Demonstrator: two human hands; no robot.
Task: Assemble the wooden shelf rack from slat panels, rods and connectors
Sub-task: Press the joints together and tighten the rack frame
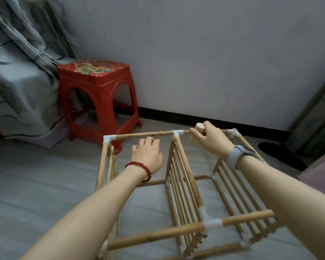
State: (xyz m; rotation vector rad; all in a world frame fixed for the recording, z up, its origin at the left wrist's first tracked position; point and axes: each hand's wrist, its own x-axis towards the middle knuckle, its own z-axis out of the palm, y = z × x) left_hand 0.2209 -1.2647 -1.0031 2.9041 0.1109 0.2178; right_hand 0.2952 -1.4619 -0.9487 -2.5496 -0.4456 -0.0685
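The wooden shelf rack (178,196) lies on its side on the grey floor, with three slat panels standing upright, joined by rods and white connectors (177,133). My left hand (147,154) hovers just below the far top rod (143,135), fingers loosely bent, holding nothing. My right hand (209,139) grips a short wooden cylinder (199,128), held against the far top rod to the right of the middle connector. A near rod (158,235) runs across the front through another white connector (212,223).
A red plastic stool (99,102) stands at the back left, close to the rack's far left corner. Grey patterned fabric (17,72) hangs at the left. A white wall with a dark baseboard is behind. A dark slipper (281,154) lies at the right.
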